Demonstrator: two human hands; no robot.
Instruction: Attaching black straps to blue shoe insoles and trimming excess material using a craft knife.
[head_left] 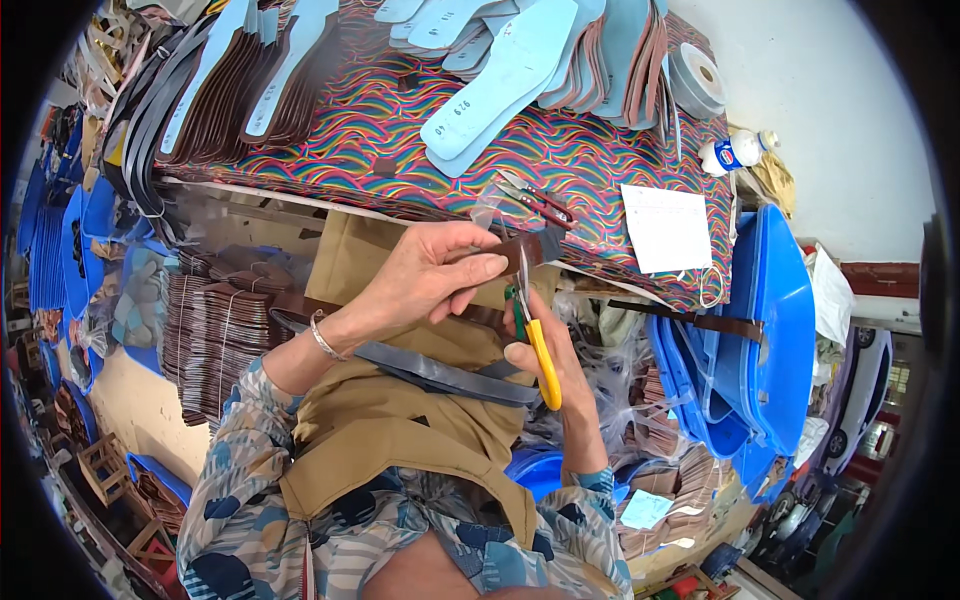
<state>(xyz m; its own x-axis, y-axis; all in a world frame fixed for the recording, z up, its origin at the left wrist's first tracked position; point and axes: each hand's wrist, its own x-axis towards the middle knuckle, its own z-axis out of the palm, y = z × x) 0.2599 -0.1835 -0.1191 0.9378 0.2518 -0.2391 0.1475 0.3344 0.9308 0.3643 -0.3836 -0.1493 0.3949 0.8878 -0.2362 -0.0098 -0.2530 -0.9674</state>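
My left hand (425, 280) pinches a dark brown leather strip (518, 252) with a blackish end, held just off the near edge of the table. In my right hand (565, 365) are scissors (544, 362) with a yellow handle loop and some green at the grip. Their blades point up and lie against the strip close to its dark end; whether they have cut into it I cannot tell. A long dark grey strap (440, 376) lies across my lap, over a tan apron (400, 440). Thread snips (538, 198) rest on the table just beyond the strip.
The patterned table (340, 150) carries light-blue insole shapes (500, 85), brown strap stacks topped in blue (285, 85), a tape roll (697, 85), white paper (667, 228) and a bottle (735, 153). Blue bins (775, 340) stand right; bundled brown pieces (225, 340) lie left.
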